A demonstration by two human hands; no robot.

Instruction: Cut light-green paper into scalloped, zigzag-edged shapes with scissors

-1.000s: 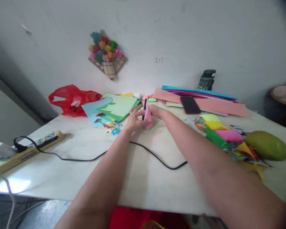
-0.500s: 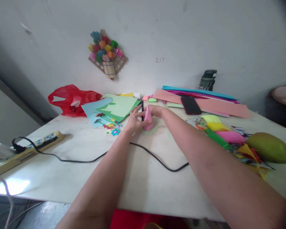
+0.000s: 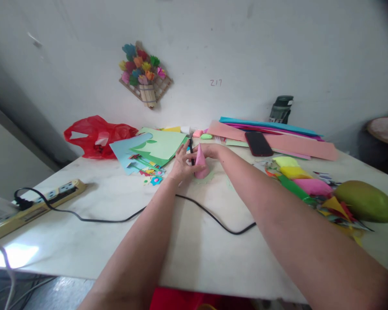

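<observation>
A pink paper cone (image 3: pixel 201 165) stands upright on a pale green paper piece (image 3: pixel 204 180) near the middle of the table. My left hand (image 3: pixel 182 164) reaches it from the left, its thumb against the cone's side. Just left of the cone, a slim black stick-like tool (image 3: pixel 191 151) is between my fingers, slightly tilted. Behind the cone is my right hand (image 3: pixel 210 150), wrist bent inward, with its fingers mostly hidden by the cone; what they grip cannot be made out.
Green paper sheets (image 3: pixel 161 144), paper flowers (image 3: pixel 140 162) and a red bag (image 3: pixel 98 135) lie left. A black cable (image 3: pixel 210 211) crosses in front. Rightward are a phone (image 3: pixel 258 143), clay packs (image 3: pixel 295 171) and a green fruit (image 3: pixel 365 201); a power strip (image 3: pixel 35 209) is far left.
The black tool has gone from nearly upright to leaning slightly left at its top. Both hands stay around the cone, with little movement.
</observation>
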